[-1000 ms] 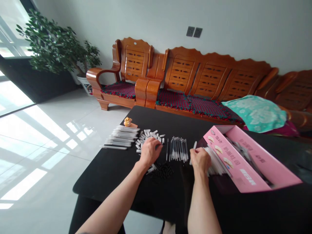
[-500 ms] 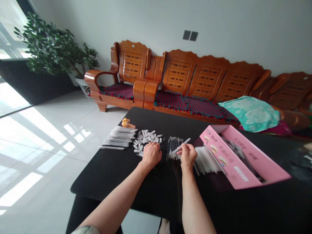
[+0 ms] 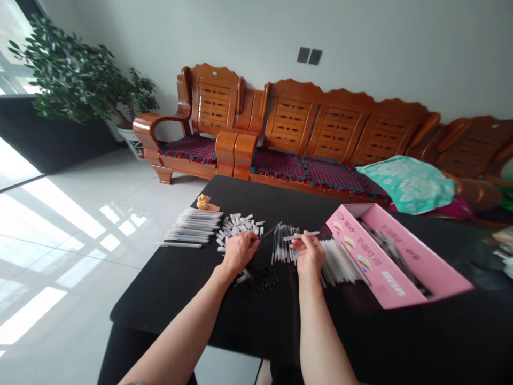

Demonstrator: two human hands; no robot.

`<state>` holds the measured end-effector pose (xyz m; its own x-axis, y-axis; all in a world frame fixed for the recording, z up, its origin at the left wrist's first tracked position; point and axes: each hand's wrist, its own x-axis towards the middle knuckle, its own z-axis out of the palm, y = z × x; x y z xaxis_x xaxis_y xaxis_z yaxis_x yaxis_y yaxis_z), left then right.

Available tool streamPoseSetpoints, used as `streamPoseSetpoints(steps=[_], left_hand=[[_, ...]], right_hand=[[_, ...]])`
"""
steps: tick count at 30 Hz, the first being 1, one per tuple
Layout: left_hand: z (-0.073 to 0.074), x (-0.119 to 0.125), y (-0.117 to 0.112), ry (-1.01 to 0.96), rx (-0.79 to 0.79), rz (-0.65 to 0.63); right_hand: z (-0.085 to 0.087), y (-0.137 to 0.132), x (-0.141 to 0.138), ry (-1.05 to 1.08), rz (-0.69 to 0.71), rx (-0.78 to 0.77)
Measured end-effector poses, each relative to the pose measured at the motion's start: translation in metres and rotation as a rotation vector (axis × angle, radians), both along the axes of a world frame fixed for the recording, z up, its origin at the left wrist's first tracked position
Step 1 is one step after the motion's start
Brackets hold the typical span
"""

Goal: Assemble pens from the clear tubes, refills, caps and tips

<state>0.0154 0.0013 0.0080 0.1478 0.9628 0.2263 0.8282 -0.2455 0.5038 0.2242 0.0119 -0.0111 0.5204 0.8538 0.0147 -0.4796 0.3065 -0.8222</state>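
Observation:
My left hand (image 3: 239, 251) is closed on a thin dark pen refill (image 3: 271, 230), whose tip points up and to the right. Between the fingers of my right hand (image 3: 309, 254) lies a whitish pen barrel (image 3: 301, 236), held nearly level. The refill's tip and the barrel's left end are apart. Loose white pen caps (image 3: 236, 224) are heaped behind my left hand. Below it is a pile of small black pieces (image 3: 264, 281). A row of refills (image 3: 282, 247) lies between the hands, and whitish barrels (image 3: 340, 263) are stacked right of my right hand.
Whitish pens (image 3: 192, 227) lie in a row at the table's left, near a small orange figurine (image 3: 203, 201). An open pink box (image 3: 379, 264) with dark contents stands on the black table (image 3: 248, 326) at right. Wooden sofas (image 3: 296, 120) stand behind.
My left hand has drawn back from the caps, now with a refill showing in its fingers. The barrel in my right hand has turned from slanted to nearly level.

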Motion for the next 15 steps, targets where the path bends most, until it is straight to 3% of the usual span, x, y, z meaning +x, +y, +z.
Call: streamPoseSetpoints(steps=[7, 15], left_hand=[[0.001, -0.003, -0.003, -0.052, 0.047, -0.171], [-0.001, -0.001, -0.003, -0.040, 0.064, -0.199]], right_hand=[[-0.001, 0.003, 0.016, 0.108, -0.025, 0.059], [0.000, 0.002, 0.015, 0.060, -0.014, 0.046]])
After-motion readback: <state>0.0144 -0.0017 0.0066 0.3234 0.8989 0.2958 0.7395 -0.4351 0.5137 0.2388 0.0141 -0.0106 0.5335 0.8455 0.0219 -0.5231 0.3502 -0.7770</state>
